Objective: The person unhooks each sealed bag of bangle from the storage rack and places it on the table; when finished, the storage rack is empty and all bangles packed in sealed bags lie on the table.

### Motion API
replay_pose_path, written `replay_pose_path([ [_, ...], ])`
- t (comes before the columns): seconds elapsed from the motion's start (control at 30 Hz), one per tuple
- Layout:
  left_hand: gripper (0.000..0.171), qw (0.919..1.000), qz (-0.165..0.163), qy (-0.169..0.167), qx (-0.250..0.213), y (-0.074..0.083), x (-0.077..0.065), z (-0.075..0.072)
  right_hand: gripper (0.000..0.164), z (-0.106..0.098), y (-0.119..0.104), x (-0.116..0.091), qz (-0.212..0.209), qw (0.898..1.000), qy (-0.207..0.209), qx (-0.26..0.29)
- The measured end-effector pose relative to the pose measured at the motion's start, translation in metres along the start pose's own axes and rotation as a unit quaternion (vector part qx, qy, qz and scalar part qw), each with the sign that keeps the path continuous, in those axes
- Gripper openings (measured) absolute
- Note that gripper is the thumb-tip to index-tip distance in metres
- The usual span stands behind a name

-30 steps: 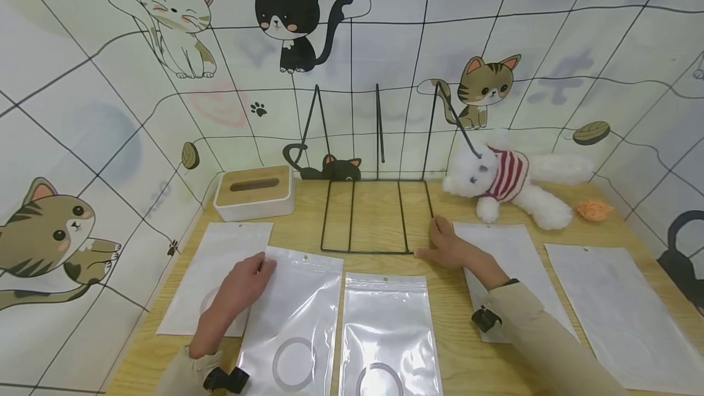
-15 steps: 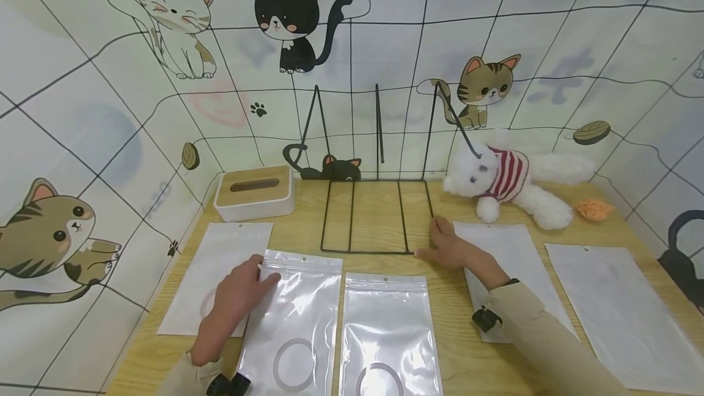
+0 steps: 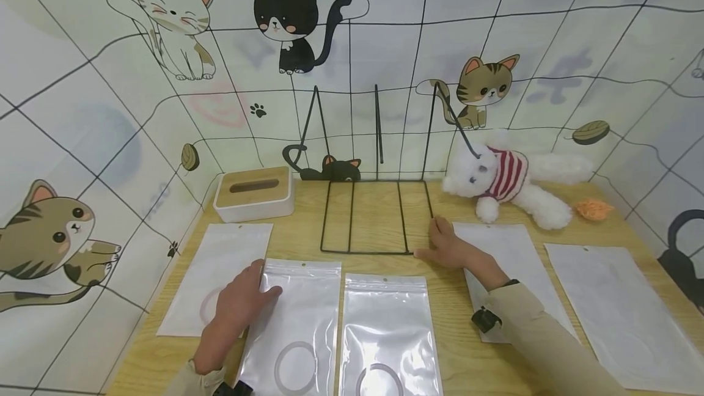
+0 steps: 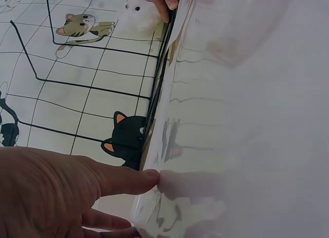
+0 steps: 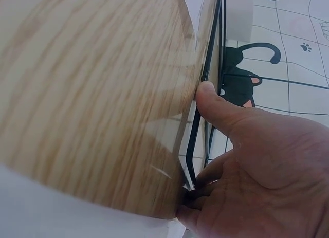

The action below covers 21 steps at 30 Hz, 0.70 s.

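Observation:
In the head view my left hand (image 3: 241,299) rests at the upper left edge of a clear zip bag (image 3: 308,310) with a round ring mark. Its thumb lies straight on the bag, fingers spread along the side; the left wrist view shows the thumb tip (image 4: 151,179) touching the bag's edge. A black wire rack (image 3: 350,219) stands behind, with bent wire arms rising from its back. My right hand (image 3: 453,246) holds the rack's front right corner. In the right wrist view its thumb (image 5: 216,104) lies against the front bar, fingers curled at the corner.
Another clear zip bag (image 3: 387,316) lies right of the first. White bags lie at the left (image 3: 220,267), right (image 3: 500,243) and far right (image 3: 621,298). A tissue box (image 3: 255,194), a plush toy (image 3: 508,173) and an orange scrap (image 3: 594,209) lie along the back wall.
My left hand has moved down toward me, its thumb opening out across the bag, and the bag has slid slightly the same way. The right hand and rack have not moved.

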<state>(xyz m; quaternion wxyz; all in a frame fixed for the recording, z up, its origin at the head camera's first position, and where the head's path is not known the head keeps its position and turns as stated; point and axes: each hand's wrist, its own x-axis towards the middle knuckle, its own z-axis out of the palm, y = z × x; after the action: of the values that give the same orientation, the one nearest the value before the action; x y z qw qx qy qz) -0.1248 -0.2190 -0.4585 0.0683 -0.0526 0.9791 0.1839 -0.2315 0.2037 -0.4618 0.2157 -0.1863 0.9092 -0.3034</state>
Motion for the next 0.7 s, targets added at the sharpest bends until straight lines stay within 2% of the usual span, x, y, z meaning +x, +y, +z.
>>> replay_pose_path([
  [0.23,0.068,0.9997,0.005,0.020,0.014,-0.001,-0.001,-0.002,0.101,0.002,0.001,0.003,-0.002,1.000,0.005,-0.001],
  [0.33,0.067,0.9991,0.023,0.030,0.016,-0.003,0.001,-0.002,0.103,0.002,0.001,0.004,-0.003,1.000,0.004,0.000],
  [0.43,0.066,0.9971,0.054,0.049,0.020,-0.003,0.005,-0.004,0.103,0.001,0.000,0.004,-0.001,1.000,0.001,0.001],
  [0.57,0.063,0.9906,0.110,0.080,0.018,0.000,0.015,-0.008,0.103,0.000,-0.002,0.003,0.000,1.000,-0.003,0.003],
  [0.7,0.058,0.9767,0.192,0.096,-0.003,0.009,0.028,-0.003,0.104,0.001,-0.001,0.001,0.006,1.000,0.001,0.006],
])
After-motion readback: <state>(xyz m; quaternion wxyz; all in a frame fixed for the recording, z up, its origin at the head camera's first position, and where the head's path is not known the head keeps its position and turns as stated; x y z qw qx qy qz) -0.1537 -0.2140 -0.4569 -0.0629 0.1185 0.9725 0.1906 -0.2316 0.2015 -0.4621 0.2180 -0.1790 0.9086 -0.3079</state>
